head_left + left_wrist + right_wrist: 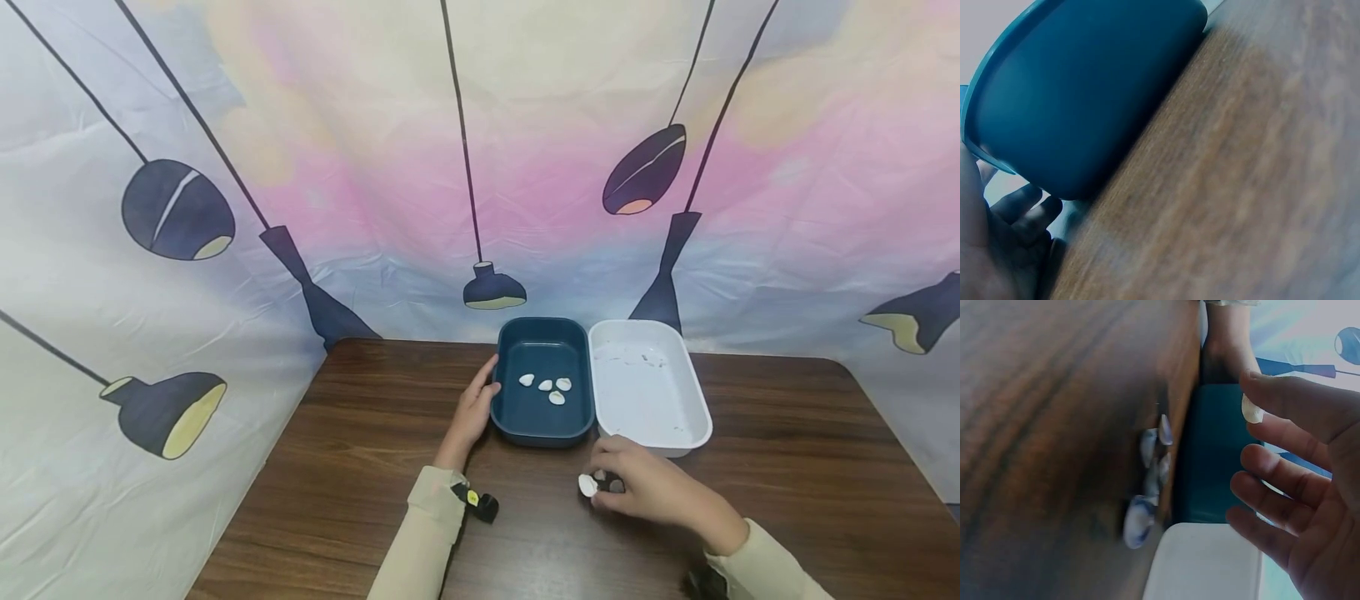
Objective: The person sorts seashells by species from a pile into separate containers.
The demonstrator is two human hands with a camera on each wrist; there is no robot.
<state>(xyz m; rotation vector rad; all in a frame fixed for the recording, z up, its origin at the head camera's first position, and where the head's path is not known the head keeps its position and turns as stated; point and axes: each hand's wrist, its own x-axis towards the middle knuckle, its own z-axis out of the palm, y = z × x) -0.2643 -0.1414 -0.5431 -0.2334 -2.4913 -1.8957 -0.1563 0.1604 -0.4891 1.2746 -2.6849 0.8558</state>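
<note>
A white shell [587, 486] sits pinched at the tips of the right fingers [1288, 435].

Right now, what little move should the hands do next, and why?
Probably the right hand should carry its pinched white shell over to the teal tray, since four white shells lie there and the left hand touches that tray's side.

The right hand [647, 485] pinches one white shell [588, 486]. The left hand [472, 408] touches the side of the upright teal tray [543, 348], which contains four white shells [557, 398]. Dark-patterned shells [1139, 522] lie clustered below the right hand.
</note>
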